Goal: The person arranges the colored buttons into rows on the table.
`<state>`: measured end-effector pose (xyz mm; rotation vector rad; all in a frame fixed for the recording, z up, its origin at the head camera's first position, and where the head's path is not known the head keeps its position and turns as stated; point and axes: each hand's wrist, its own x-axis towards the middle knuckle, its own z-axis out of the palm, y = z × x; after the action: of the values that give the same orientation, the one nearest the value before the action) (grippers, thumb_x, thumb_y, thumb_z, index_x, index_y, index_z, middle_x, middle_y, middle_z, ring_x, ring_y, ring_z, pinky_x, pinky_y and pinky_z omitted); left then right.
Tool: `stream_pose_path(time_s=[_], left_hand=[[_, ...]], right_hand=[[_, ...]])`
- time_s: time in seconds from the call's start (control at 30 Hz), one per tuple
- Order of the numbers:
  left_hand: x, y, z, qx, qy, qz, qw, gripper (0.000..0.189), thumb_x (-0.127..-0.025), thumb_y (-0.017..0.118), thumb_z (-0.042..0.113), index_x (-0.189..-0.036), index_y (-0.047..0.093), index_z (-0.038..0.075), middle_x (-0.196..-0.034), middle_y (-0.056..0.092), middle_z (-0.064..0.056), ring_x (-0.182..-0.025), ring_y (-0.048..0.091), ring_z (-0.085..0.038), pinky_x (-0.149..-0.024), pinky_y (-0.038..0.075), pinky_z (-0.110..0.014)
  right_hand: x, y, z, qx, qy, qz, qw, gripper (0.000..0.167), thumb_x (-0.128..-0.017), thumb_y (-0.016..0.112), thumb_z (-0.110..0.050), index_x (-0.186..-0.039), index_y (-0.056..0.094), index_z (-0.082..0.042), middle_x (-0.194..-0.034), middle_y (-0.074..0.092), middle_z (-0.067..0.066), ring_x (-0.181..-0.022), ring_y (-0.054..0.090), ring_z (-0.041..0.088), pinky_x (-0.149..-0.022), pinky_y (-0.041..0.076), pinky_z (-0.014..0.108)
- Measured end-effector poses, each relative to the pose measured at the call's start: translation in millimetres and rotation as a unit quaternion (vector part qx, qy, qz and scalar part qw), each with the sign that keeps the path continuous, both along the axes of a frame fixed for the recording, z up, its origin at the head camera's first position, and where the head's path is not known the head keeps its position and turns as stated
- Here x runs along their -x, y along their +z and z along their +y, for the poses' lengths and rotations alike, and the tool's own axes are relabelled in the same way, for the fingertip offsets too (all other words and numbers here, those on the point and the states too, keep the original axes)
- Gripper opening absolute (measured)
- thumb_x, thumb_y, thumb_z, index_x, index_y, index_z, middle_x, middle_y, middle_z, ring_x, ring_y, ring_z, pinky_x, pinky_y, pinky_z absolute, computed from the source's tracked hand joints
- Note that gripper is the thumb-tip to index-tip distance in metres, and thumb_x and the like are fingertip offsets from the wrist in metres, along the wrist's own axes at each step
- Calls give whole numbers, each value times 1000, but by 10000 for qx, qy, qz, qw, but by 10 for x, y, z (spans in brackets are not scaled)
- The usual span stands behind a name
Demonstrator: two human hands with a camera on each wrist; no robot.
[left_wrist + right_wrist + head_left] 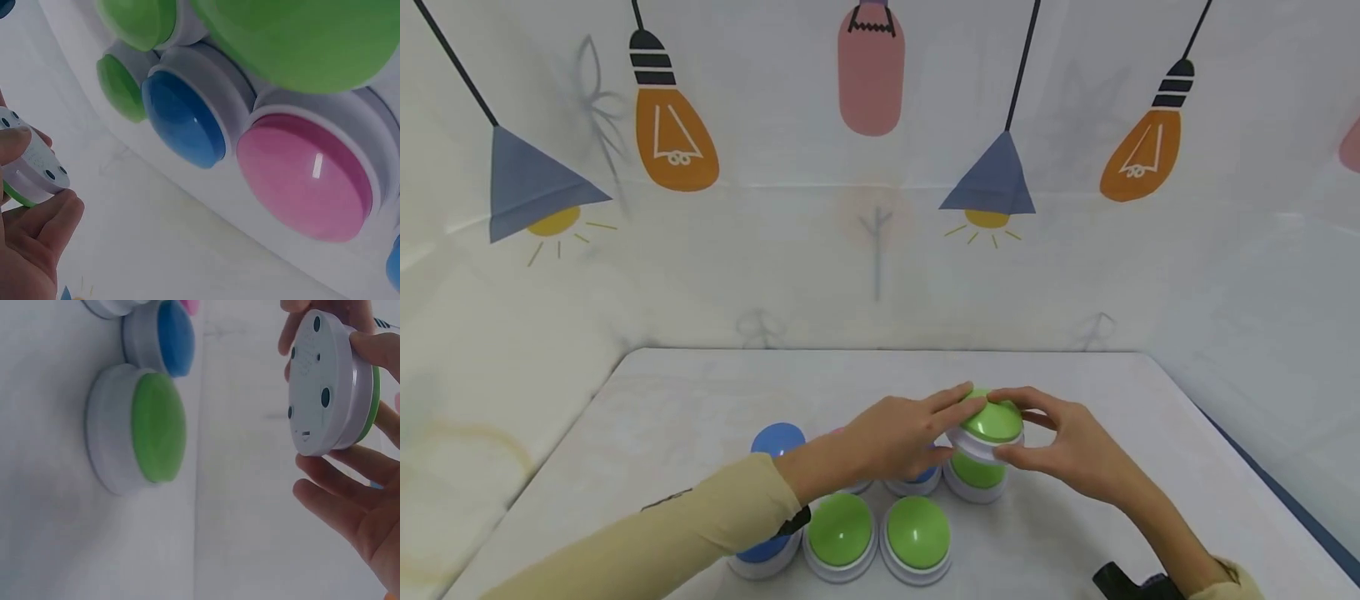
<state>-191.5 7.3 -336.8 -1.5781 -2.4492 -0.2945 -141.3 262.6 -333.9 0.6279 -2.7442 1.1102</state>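
A push button with a green dome and white base (992,423) is held up over another green button (977,472), slightly tilted. My right hand (1063,446) grips its right side, fingers on the dome and thumb at the base. On the other side my left hand (898,433) holds it too, its fingertips on the dome and its thumb near the base rim. The white underside (312,381) with dark round feet faces the right wrist camera. A blue button (184,119) and a pink button (306,175) sit below my left wrist.
Two green buttons (840,531) stand at the front of the white table (700,392). Blue buttons (778,439) are at the left, partly hidden by my left forearm. Behind the table is a pale wall sheet (790,275) printed with lamps.
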Motion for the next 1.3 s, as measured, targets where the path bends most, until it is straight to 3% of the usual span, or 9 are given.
stream_pose_path(time_s=[0.13,0.27,0.47,0.6,0.73,0.93,1.03,1.2,1.3], left_hand=[[-57,-63,-8,242,-106,-56,9996,72,-95,67,27,-155,30,15,-158,37,-9,-61,59,-6,-52,45,-13],[-117,-109,-19,468,-222,-101,9986,77,-93,68,29,-157,26,19,-160,32,-7,-54,49,-3,-45,37,-11],[-234,-213,-1,829,-227,-437,9953,93,-90,73,36,-159,13,24,-164,22,-5,-71,56,-2,-54,45,-10],[-300,-303,16,904,-216,-651,9935,96,-88,74,38,-159,11,24,-164,21,-6,-80,62,-3,-55,44,-9],[-372,-363,32,955,-203,-740,9925,96,-87,75,39,-159,13,26,-164,22,-5,-100,67,-11,-63,53,-15],[-457,-427,46,917,-408,-814,9916,94,-88,74,38,-158,13,25,-163,23,-5,-104,65,-9,-56,48,-11],[-495,-465,53,892,-520,-593,9929,93,-88,73,40,-158,14,23,-162,26,-6,-116,61,-10,-64,51,-11],[-556,-533,56,854,-686,186,9938,92,-86,72,48,-156,20,16,-157,35,-11,-124,57,-12,-89,53,-18],[-589,-558,56,953,-740,218,9925,93,-87,71,50,-156,19,16,-158,33,-11,-124,57,-12,-94,51,-20]], right_hand=[[-107,-82,10,4,-51,186,9998,51,-83,81,-27,-129,60,-28,-128,64,-8,-119,62,17,-99,51,30],[-218,-191,19,33,-50,529,9986,55,-80,84,-24,-130,60,-28,-129,64,-7,-119,59,6,-98,44,14],[-357,-376,5,-72,-101,1135,9935,60,-75,87,-23,-129,60,-26,-131,63,-6,-120,57,1,-99,37,5],[-435,-484,-9,-73,-169,1263,9918,62,-74,88,-22,-129,60,-26,-131,63,-5,-119,57,1,-98,37,4],[-513,-565,0,-91,-154,1328,9910,63,-72,89,-21,-128,61,-26,-130,63,-3,-118,58,2,-96,38,4],[-605,-657,22,-364,-143,1588,9865,69,-67,92,-20,-128,61,-27,-127,64,-4,-116,59,1,-96,38,3],[-649,-699,33,-476,-92,1708,9841,71,-66,92,-19,-129,60,-25,-127,64,-3,-113,60,1,-95,38,3],[-714,-771,39,-509,-67,1680,9844,72,-65,93,-18,-129,61,-25,-129,63,-4,-115,58,-1,-95,37,2],[-742,-807,36,-439,-35,1592,9863,72,-64,93,-18,-128,61,-24,-129,63,-4,-116,57,-1,-95,37,2]])
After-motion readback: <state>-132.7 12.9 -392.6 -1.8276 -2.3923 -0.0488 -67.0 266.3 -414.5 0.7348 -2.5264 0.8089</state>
